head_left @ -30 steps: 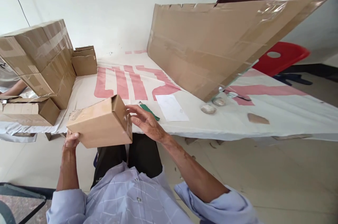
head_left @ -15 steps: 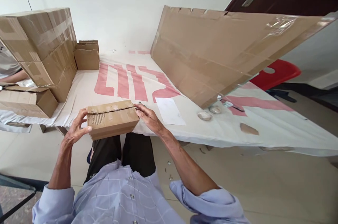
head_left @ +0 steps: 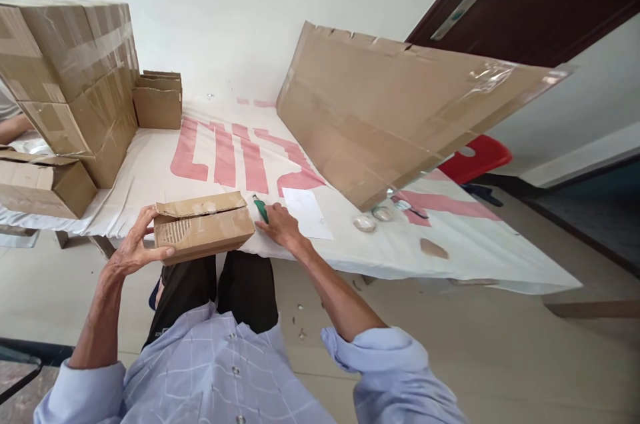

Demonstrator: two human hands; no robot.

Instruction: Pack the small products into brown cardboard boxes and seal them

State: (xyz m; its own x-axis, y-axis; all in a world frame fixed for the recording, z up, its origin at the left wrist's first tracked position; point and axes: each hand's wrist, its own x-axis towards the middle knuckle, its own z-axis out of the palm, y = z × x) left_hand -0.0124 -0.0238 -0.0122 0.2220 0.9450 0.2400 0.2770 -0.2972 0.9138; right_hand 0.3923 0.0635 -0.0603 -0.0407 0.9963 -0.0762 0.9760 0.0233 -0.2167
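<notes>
A small brown cardboard box (head_left: 210, 227) lies at the table's front edge, its top flaps leaving a dark gap along the seam. My left hand (head_left: 134, 247) is closed around the box's left end, thumb on the front and fingers behind. Just past the box's right end, my right hand (head_left: 281, 225) is closed on a green utility knife (head_left: 261, 209) that points away from me. The knife lies low at the tabletop; its blade is too small to make out. A sheet of white paper (head_left: 306, 212) lies beyond my right hand.
Taped boxes (head_left: 75, 71) are stacked at the left, with an open-flapped box (head_left: 47, 184) before them. A large cardboard sheet (head_left: 380, 104) leans at the right. Tape rolls (head_left: 365, 223) and a cardboard scrap (head_left: 434, 249) lie near it. Another person's arm (head_left: 15, 127) shows far left.
My right hand has let go of the box's right end and taken hold of the green utility knife beside it. My left hand still grips the box. The view has shifted slightly right.
</notes>
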